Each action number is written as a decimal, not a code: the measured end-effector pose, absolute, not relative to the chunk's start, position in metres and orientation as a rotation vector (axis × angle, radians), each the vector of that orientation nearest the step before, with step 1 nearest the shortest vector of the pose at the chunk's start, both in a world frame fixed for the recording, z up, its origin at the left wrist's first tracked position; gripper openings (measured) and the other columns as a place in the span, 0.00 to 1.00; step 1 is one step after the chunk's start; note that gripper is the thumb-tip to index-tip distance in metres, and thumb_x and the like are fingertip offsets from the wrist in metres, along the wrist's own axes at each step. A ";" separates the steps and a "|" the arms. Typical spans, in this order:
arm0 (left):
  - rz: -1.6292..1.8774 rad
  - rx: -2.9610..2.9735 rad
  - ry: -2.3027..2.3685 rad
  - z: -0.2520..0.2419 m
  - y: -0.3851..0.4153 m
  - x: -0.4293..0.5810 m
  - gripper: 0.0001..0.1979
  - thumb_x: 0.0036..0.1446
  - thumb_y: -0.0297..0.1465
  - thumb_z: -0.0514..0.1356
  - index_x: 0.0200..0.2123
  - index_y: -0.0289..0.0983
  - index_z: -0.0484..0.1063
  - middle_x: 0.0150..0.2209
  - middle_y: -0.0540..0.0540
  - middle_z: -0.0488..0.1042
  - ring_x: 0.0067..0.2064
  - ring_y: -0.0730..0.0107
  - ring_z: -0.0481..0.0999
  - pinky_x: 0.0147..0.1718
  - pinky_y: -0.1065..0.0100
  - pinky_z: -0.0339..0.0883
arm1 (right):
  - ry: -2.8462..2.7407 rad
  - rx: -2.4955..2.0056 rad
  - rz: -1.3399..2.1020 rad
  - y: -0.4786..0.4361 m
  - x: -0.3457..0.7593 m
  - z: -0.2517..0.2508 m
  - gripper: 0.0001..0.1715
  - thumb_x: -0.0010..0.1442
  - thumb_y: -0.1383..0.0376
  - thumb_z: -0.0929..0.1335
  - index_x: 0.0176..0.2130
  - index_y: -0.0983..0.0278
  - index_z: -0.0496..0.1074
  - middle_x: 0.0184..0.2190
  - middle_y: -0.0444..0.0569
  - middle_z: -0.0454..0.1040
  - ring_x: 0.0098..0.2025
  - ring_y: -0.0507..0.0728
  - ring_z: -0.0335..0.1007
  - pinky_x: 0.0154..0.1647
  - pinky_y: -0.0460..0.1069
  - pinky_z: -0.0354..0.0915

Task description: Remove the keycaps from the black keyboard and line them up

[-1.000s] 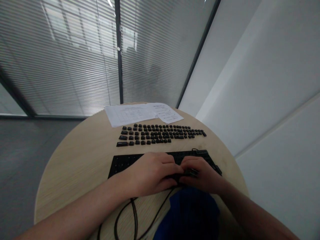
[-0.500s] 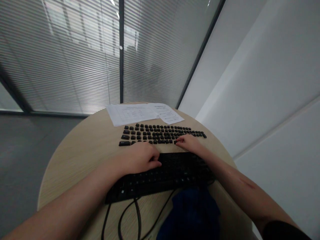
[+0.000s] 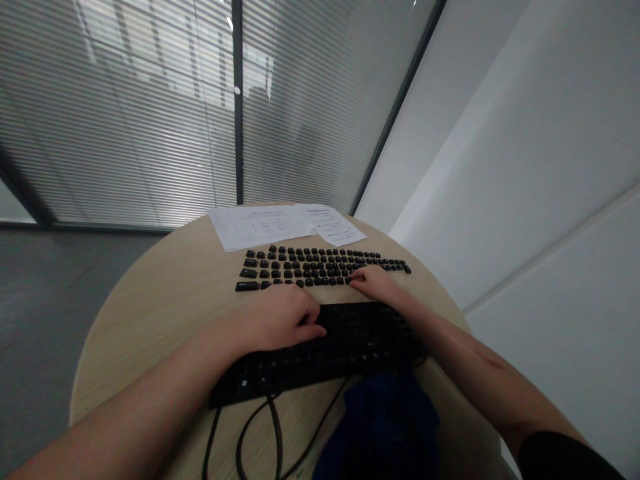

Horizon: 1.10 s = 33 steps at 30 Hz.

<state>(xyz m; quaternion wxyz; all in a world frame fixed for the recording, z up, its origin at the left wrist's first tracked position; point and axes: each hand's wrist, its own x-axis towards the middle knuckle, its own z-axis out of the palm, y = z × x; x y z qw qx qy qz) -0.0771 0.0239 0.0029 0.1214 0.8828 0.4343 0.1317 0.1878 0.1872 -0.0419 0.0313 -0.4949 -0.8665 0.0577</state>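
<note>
A black keyboard (image 3: 305, 365) lies slightly slanted on the round table, its upper part in shadow. My left hand (image 3: 283, 317) is closed over its far left edge, with the thumb on top and the other fingers curled partly out of sight. Beyond it, loose black keycaps (image 3: 249, 273) are laid out in several rows. At the right part of the nearest row, my right hand (image 3: 375, 281) has its fingertips pinched on a small keycap, which they mostly cover.
Printed papers (image 3: 260, 228) lie at the table's far edge. Black cable (image 3: 240, 437) loops over the near side of the wooden table (image 3: 135, 313). Dark blue fabric (image 3: 383, 423) shows in front of the keyboard. A white wall (image 3: 550, 167) rises on the right.
The view shifts slightly, moving the scene a little to the left. Both hands keep nearly the same positions; the left thumb reaches slightly farther right over the keyboard.
</note>
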 end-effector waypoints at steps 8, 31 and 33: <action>0.359 2.551 1.294 0.003 0.025 -0.078 0.15 0.63 0.40 0.64 0.25 0.39 0.75 0.28 0.49 0.76 0.31 0.66 0.75 0.31 0.66 0.60 | -2.658 -1.523 0.182 0.184 0.183 -0.040 0.15 0.64 0.60 0.72 0.47 0.61 0.86 0.39 0.50 0.86 0.41 0.59 0.81 0.42 0.48 0.68; 0.255 2.554 1.349 -0.003 0.040 -0.081 0.17 0.66 0.40 0.61 0.26 0.38 0.75 0.27 0.48 0.76 0.29 0.69 0.72 0.30 0.67 0.57 | -1.377 -0.895 1.312 0.085 0.257 -0.015 0.30 0.64 0.38 0.68 0.31 0.61 0.73 0.11 0.33 0.51 0.12 0.50 0.51 0.16 0.46 0.63; 0.263 2.545 1.361 -0.007 0.043 -0.084 0.18 0.66 0.41 0.61 0.26 0.38 0.75 0.27 0.48 0.76 0.29 0.68 0.72 0.30 0.67 0.57 | -1.366 -0.850 1.356 0.085 0.257 -0.023 0.26 0.61 0.41 0.72 0.33 0.60 0.72 0.12 0.34 0.57 0.14 0.50 0.58 0.17 0.45 0.64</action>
